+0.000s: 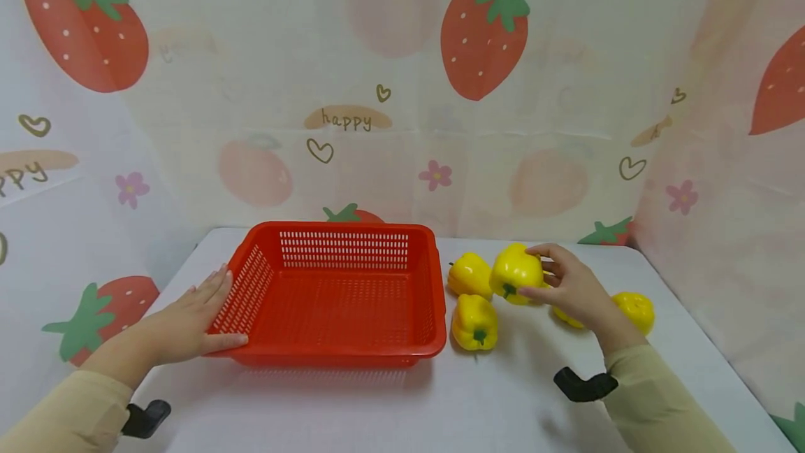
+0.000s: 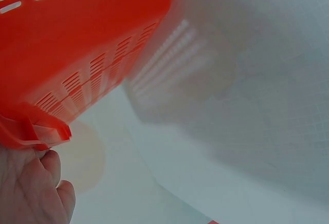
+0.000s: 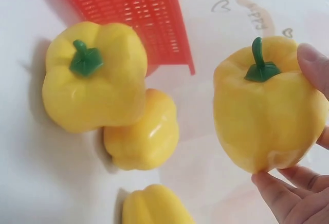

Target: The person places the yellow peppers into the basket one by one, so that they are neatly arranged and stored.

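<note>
My right hand (image 1: pixel 569 285) holds a yellow bell pepper (image 1: pixel 514 270) between thumb and fingertips, right of the red basket. In the right wrist view this bell pepper (image 3: pixel 264 106) has its green stem up, and the fingertips (image 3: pixel 277 188) touch its lower side. With fingers extended, my left hand (image 1: pixel 189 317) rests on the left rim of the red plastic basket (image 1: pixel 339 351), its thumb along the near left corner. From the left wrist, the basket's slotted outer wall (image 2: pixel 77 54) shows above the hand (image 2: pixel 31 188). Nothing lies inside the basket.
Two more yellow bell peppers (image 1: pixel 474 324) (image 1: pixel 469 275) lie close to the basket's right side. Others, one pepper (image 1: pixel 635 311) among them, are partly hidden behind the right hand and wrist. A printed strawberry cloth (image 1: pixel 402 89) hangs behind the white table (image 1: pixel 490 411).
</note>
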Action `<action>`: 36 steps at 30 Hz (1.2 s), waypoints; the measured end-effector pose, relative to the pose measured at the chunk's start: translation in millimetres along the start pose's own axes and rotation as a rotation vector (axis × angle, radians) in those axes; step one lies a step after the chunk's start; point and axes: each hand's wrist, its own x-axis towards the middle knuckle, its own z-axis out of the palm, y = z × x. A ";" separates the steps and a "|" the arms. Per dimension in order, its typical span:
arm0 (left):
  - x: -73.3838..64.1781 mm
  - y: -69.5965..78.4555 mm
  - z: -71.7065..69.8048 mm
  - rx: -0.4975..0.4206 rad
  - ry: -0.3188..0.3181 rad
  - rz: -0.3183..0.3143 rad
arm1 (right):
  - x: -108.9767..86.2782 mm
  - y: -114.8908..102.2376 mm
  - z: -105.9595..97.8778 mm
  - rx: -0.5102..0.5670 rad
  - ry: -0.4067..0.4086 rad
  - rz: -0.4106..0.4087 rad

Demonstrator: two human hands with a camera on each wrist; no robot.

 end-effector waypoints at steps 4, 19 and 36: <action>-0.6 -0.6 0.1 -0.001 0.004 0.003 | 5.4 -9.3 1.8 0.016 -0.020 -0.026; 0.1 -1.7 2.0 -0.008 0.009 -0.005 | 28.6 -49.3 20.4 -0.047 -0.054 -0.141; -0.8 -1.6 2.3 -0.010 0.001 -0.014 | 56.0 -84.3 56.6 -0.010 -0.123 -0.119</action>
